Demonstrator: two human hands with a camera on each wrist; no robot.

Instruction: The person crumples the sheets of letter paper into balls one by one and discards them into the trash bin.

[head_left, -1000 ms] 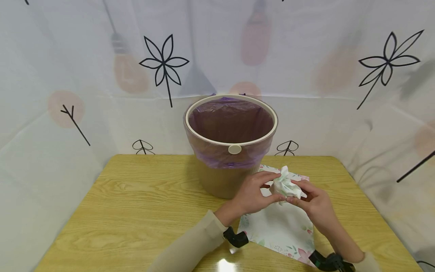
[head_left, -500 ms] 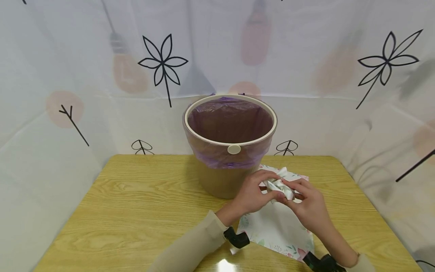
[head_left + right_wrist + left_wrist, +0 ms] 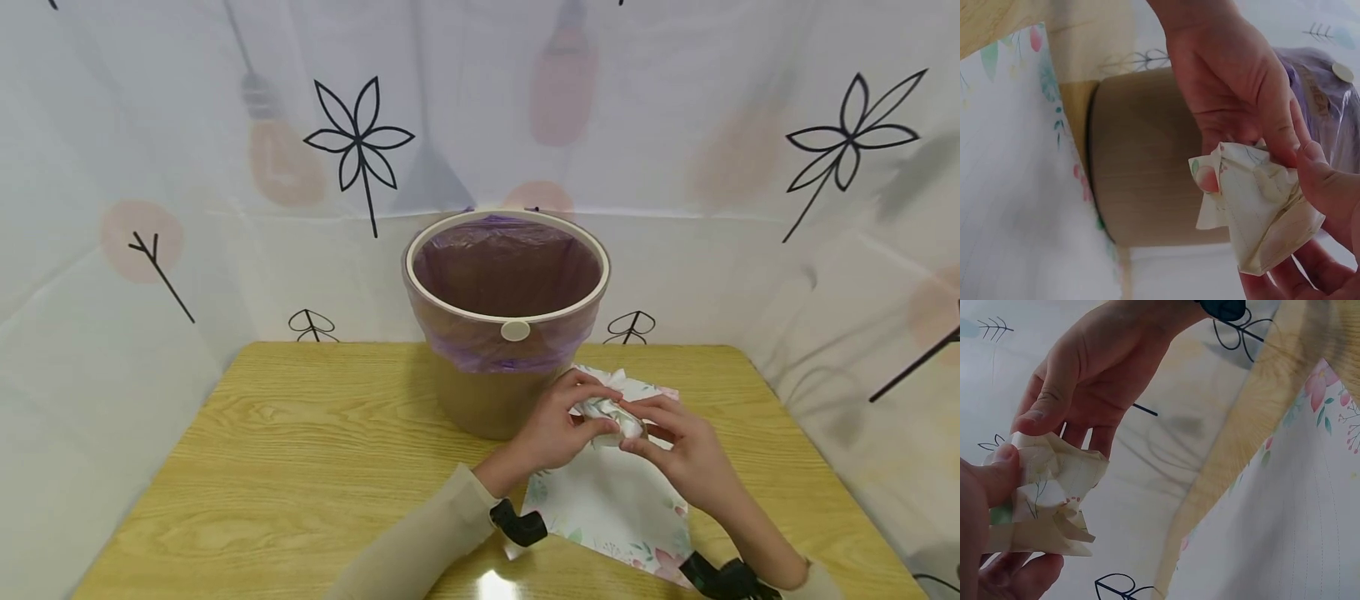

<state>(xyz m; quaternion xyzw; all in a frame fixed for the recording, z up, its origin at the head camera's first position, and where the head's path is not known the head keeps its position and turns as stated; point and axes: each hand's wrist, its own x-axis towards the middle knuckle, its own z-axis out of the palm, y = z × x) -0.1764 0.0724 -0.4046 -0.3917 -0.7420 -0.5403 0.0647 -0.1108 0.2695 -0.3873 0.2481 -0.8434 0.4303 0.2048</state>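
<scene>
A crumpled sheet of floral-edged paper (image 3: 611, 414) is held between both hands, raised over the flat sheet. My left hand (image 3: 557, 422) grips its left side, thumb in front and fingers behind. From the right, my right hand (image 3: 686, 450) pinches it between thumb and fingers. Up close in the right wrist view, the crumpled paper (image 3: 1263, 206) shows folds, faint ruled lines and a bit of flower print. Below the hands lies a flat sheet of stationery (image 3: 611, 508) with a floral border, partly covered by the hands and forearms.
A tan trash bin (image 3: 480, 400) with a purple liner bag and pale rim ring stands at the table's back, just left of the hands. The wooden table (image 3: 300, 467) meets a patterned cloth backdrop (image 3: 480, 100) behind and at the sides.
The crumpled paper has become more compact and shifted slightly left. My right hand has moved left towards my left hand, and both keep hold of it.
</scene>
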